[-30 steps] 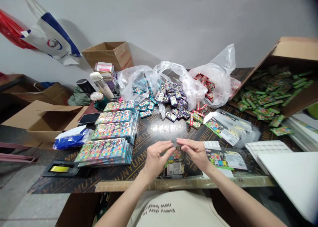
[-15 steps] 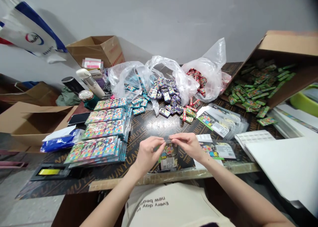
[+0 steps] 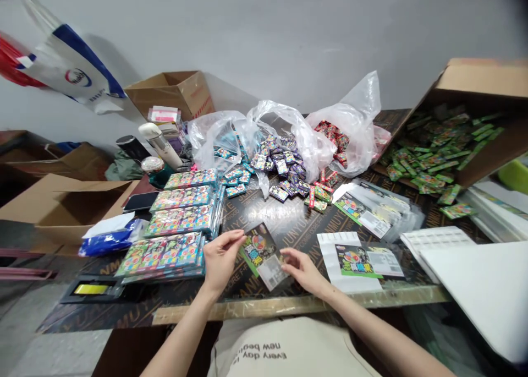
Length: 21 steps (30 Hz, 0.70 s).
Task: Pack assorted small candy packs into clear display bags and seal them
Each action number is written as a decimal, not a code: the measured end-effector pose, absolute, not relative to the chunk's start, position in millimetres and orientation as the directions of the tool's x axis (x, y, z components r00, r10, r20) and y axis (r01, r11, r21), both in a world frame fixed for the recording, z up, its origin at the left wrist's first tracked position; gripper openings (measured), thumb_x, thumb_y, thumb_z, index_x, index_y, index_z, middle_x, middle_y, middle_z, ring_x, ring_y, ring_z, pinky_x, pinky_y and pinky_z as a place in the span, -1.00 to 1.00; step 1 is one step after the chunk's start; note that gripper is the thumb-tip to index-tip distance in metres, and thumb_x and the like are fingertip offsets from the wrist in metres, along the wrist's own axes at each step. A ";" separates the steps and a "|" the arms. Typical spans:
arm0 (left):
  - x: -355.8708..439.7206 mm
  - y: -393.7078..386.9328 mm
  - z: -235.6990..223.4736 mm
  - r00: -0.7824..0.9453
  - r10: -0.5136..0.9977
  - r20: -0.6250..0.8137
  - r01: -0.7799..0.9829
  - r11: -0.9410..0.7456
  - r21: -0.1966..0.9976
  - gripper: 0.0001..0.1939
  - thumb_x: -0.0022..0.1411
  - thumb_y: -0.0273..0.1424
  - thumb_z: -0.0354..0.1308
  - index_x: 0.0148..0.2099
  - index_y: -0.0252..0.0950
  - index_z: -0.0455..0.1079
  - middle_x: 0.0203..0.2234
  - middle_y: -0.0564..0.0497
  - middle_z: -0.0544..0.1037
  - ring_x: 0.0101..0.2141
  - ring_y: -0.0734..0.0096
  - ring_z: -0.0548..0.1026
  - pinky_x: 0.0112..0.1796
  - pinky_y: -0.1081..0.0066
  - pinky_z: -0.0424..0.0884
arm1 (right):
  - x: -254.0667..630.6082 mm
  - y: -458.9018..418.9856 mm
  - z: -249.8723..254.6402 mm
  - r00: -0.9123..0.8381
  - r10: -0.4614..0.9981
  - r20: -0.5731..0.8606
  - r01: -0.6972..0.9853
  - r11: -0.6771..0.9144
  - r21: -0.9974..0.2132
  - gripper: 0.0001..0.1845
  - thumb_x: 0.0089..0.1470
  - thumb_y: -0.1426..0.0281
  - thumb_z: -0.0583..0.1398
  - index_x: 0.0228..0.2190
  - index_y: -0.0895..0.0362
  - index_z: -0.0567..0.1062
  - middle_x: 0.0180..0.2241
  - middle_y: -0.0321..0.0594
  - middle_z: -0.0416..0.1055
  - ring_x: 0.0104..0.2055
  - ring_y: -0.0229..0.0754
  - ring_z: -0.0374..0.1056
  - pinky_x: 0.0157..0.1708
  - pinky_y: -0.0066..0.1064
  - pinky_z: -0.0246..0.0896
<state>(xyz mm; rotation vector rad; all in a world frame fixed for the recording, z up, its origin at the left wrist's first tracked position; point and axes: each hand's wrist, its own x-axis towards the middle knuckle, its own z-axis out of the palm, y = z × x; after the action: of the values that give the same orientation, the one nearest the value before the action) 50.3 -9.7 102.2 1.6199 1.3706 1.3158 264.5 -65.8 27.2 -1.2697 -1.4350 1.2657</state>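
In the head view my left hand is closed in a pinch at the upper left edge of a flat printed plastic bag. The bag is dark with a green strip and a colourful picture, and it lies tilted low over the table. My right hand is at the bag's right side, thumb and forefinger apart, holding nothing I can see. Further right, similar printed bags rest on a white sheet. Beyond my hands lie small purple packets and red and green packets.
Stacks of filled colourful packs stand at left, beside a tape dispenser. Clear bags of small packets line the back. A tipped carton spills green packets at right, near more flat bags and white boards.
My hands have moved apart, the left one leftward with the bag and the right one off its top edge. The bag has turned from upright to slanted. The camera view has shifted slightly.
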 end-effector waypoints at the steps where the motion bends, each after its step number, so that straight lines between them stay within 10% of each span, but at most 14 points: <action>1: 43.5 -8.4 100.6 -0.114 0.960 0.255 0.336 -0.204 0.919 -0.84 0.03 -0.33 0.19 -0.34 -0.31 0.47 -0.41 -0.03 0.57 -0.36 0.31 0.52 -0.27 0.31 0.45 | 264.0 -57.3 24.9 -0.115 0.993 -0.027 0.161 -0.008 -0.987 -0.69 0.03 0.28 0.13 -0.17 0.10 0.39 -0.43 -0.29 0.42 -0.40 -0.23 0.33 -0.40 -0.42 0.24; 10: 43.1 -15.2 53.3 0.375 0.909 0.180 0.785 -0.415 0.460 -0.49 -0.04 -0.23 0.23 -0.01 -0.21 0.33 0.04 -0.17 0.31 0.10 0.00 0.17 0.05 -0.07 0.09 | 242.9 93.4 41.5 -0.352 0.900 0.257 0.616 0.429 -0.660 -0.54 -0.09 0.20 0.22 -0.12 0.10 0.42 -0.11 -0.06 0.34 -0.04 -0.03 0.22 -0.05 -0.23 0.05; 14: 73.9 -2.8 28.1 0.556 0.831 0.025 0.746 -0.512 0.425 0.09 -0.36 0.03 0.30 0.22 -0.19 0.00 0.21 -0.28 -0.02 0.18 -0.18 -0.08 0.04 -0.30 -0.25 | 177.3 157.5 48.3 -0.131 0.984 0.119 0.813 0.175 -0.555 -0.10 -0.20 -0.03 0.21 0.12 0.12 0.13 -0.08 0.09 0.28 0.01 0.15 0.14 -0.06 -0.06 -0.02; 21: 83.3 -8.3 5.8 0.498 0.867 0.014 0.747 -0.437 0.502 -0.11 -0.18 0.03 0.21 0.19 -0.15 0.06 0.09 -0.18 0.21 0.14 -0.02 0.07 0.15 -0.09 -0.29 | 120.0 187.3 26.1 0.135 0.986 0.102 0.836 -0.058 -0.545 -0.15 -0.06 0.08 0.13 0.17 0.15 -0.05 -0.06 0.16 0.19 0.01 0.23 0.08 -0.09 0.03 -0.11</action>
<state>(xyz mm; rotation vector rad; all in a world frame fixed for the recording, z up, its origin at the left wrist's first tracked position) 83.3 -8.3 5.8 2.3124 1.3324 0.3759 120.0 187.3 26.1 -1.9399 -1.7455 0.4117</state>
